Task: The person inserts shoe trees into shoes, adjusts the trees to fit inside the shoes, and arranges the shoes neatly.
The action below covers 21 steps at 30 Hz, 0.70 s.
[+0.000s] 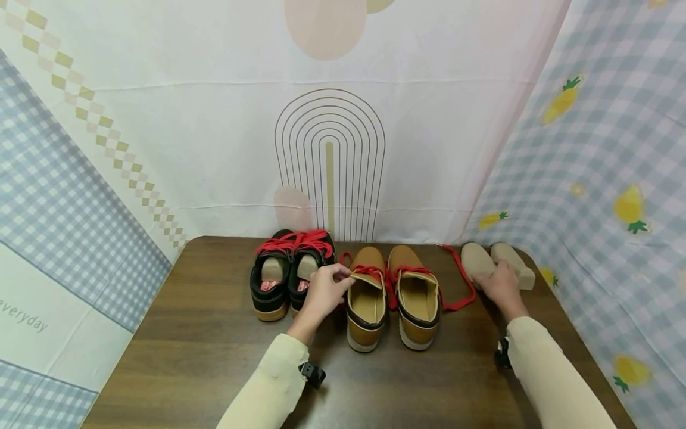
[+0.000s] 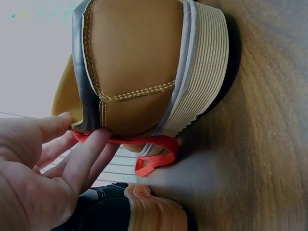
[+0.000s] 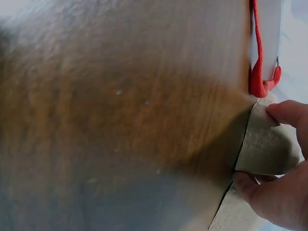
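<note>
A tan shoe with red laces stands mid-table beside its mate. My left hand pinches the top edge of that left tan shoe; in the left wrist view its fingertips lie on the dark collar and the red lace. At the right, two beige shoe inserts lie on the table. My right hand grips the nearer beige insert between thumb and fingers.
A black pair of shoes with red laces stands just left of the tan pair. A loose red lace trails toward the inserts. The wooden table is ringed by cloth walls, with bare wood in front.
</note>
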### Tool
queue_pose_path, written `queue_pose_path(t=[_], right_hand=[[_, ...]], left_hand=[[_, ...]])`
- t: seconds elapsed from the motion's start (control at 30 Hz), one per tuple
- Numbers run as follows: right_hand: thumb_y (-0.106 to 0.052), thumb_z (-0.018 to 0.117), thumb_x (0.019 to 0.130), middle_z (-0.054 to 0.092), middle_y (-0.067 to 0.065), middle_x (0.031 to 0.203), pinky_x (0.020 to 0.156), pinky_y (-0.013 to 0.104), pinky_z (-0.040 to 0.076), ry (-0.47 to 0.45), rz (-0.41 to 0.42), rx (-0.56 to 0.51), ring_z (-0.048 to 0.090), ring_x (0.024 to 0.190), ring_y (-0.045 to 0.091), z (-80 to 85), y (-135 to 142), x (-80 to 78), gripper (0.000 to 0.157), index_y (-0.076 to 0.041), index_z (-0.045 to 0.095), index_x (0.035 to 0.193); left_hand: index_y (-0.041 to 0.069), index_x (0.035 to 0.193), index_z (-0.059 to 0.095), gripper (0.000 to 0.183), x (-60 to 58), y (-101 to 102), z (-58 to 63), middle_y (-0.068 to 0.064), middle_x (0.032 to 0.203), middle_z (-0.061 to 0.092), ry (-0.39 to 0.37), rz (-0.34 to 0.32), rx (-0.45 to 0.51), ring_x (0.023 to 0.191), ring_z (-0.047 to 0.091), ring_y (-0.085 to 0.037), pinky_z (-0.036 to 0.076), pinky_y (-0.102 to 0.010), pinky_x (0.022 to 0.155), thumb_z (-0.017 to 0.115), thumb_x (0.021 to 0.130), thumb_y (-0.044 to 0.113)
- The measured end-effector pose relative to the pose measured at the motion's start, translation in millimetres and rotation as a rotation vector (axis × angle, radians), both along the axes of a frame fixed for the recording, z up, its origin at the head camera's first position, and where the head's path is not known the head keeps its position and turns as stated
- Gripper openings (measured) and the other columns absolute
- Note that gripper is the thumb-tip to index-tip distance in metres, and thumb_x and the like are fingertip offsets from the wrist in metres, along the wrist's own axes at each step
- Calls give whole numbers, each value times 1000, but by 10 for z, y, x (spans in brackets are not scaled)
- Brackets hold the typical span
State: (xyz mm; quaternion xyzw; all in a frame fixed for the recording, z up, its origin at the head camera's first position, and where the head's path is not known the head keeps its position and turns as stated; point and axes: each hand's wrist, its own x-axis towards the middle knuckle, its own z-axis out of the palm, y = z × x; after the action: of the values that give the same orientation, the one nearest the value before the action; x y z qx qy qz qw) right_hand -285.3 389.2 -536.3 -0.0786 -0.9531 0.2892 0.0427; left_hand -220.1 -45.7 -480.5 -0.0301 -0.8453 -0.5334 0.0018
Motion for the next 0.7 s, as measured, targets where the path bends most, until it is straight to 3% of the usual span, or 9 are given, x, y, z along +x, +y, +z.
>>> queue_pose_path(t=[0.47, 0.7], right_hand=[[-23, 73, 92, 41, 47, 142, 107, 71, 33, 74, 64, 31, 39, 129, 62, 6, 67, 110, 76, 20, 38, 145], [-21, 75, 90, 43, 44, 143, 104, 71, 37, 101, 68, -8, 43, 129, 61, -14, 154, 206, 76, 16, 39, 146]], left_hand=[[10, 101, 76, 7, 13, 0, 21, -7, 93, 75, -33, 5, 35, 74, 70, -15, 60, -30, 57, 74, 96, 14], [10, 101, 76, 7, 11, -2, 10, -8, 92, 75, -33, -4, 35, 74, 70, -14, 60, -29, 56, 74, 95, 14]])
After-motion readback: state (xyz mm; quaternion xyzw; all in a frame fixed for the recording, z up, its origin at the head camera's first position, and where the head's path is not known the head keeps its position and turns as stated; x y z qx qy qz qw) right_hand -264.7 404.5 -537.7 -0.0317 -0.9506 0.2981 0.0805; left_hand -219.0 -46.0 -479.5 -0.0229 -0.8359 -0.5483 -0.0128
